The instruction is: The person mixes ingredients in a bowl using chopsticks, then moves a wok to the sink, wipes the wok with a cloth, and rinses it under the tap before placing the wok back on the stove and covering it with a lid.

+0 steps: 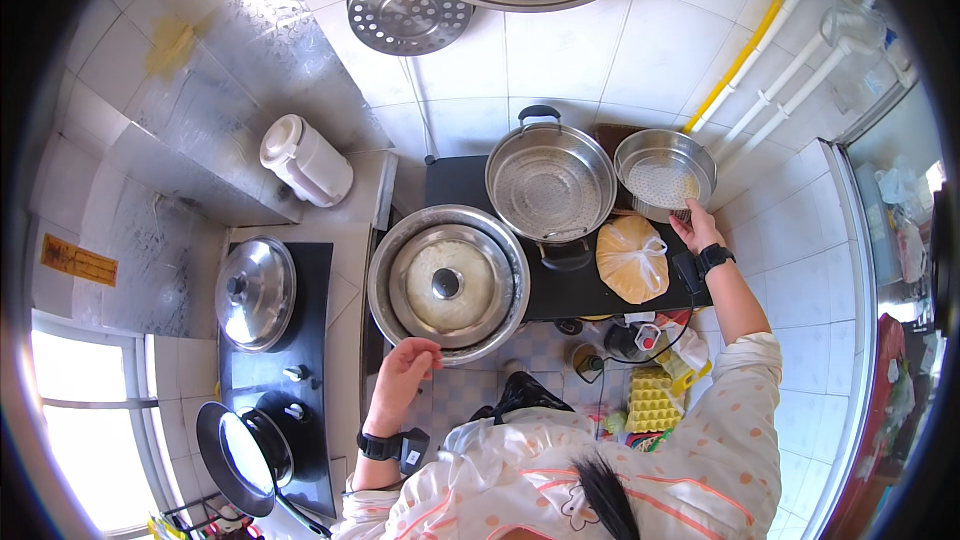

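Note:
My right hand (697, 229) is at the near rim of a small round steel steamer pan (634, 157) with a perforated bottom, thumb over the edge and fingers below it. My left hand (409, 382), fingers curled towards the thumb, is at the near rim of a large steel basin (384, 270). Whether it touches that rim I cannot tell. Inside the basin sits a smaller steel bowl under a lid with a black knob (446, 283); something pale shows through the lid. A two-handled steel steamer pot (551, 180) stands between basin and pan.
A tied plastic bag of yellow contents (632, 259) lies on the black table (555, 304). At left are a gas hob (319, 330), a lidded pan (255, 292), a frying pan (236, 457) and a white jug (307, 161). Bottles and an egg tray (652, 399) are below.

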